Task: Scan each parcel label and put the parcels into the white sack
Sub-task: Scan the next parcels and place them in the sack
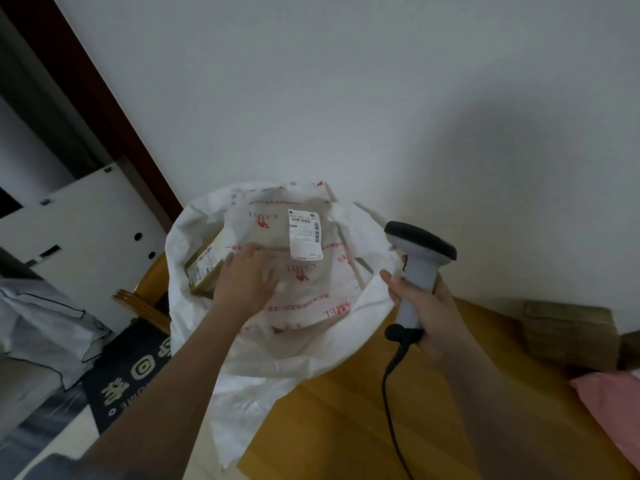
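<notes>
Writing on the label [304,233] is too small to read. White sack [194,244] holds a soft parcel [311,289] and, at 9 o'clock, a half-hidden box [204,263]. Left hand [247,280] lies flat on the parcel; right hand [420,306] grips the scanner [420,258].

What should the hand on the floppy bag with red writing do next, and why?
Probably let go and lift out. The left hand lies flat on the soft white parcel with red print, already inside the open white sack; the right hand holds the grey scanner, and a pink parcel waits.
</notes>
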The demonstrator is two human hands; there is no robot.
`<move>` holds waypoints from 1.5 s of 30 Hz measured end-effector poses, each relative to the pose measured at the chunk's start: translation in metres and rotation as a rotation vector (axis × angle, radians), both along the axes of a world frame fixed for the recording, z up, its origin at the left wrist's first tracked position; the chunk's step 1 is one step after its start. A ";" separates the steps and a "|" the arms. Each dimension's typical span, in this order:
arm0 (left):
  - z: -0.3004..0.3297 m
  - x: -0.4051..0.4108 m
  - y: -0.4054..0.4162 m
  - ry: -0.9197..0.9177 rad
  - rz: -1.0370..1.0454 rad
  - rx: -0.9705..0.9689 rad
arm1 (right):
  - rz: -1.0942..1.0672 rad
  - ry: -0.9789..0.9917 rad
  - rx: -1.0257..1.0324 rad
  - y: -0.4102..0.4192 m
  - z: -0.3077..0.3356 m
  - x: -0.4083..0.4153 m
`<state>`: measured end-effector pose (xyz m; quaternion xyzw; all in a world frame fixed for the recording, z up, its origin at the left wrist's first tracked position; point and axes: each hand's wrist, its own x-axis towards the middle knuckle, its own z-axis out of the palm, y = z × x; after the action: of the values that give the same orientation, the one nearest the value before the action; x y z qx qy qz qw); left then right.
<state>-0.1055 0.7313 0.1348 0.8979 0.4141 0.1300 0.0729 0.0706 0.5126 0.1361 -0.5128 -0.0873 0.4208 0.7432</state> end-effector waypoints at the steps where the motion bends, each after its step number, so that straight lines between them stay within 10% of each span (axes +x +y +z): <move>1: 0.002 -0.008 0.003 -0.100 0.045 -0.010 | -0.011 0.000 -0.009 0.003 0.001 -0.003; 5: 0.006 -0.038 0.021 -0.296 0.352 -0.121 | -0.039 -0.004 -0.026 0.012 0.004 -0.015; 11: -0.001 -0.081 0.059 -0.119 0.616 -0.257 | -0.099 0.024 -0.050 0.035 0.005 -0.035; 20: 0.018 -0.105 0.107 -0.438 0.465 -0.455 | -0.331 -0.053 -0.156 0.087 0.020 -0.070; 25: 0.094 -0.110 0.157 -0.718 0.299 -0.375 | -0.465 -0.057 0.111 0.097 0.065 -0.067; 33: 0.054 -0.106 0.141 -0.281 0.547 -0.439 | -0.450 -0.010 0.144 0.110 0.062 -0.076; 38: 0.026 -0.111 0.135 -0.314 0.500 -0.735 | -0.458 0.008 0.117 0.101 0.053 -0.069; 45: 0.061 -0.114 0.165 -0.465 0.510 -0.429 | -0.488 -0.031 0.206 0.100 0.067 -0.061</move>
<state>-0.2194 0.8963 0.1961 0.6773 0.6139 0.2541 0.3158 0.0096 0.6122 0.2032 -0.4468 -0.0148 0.2100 0.8695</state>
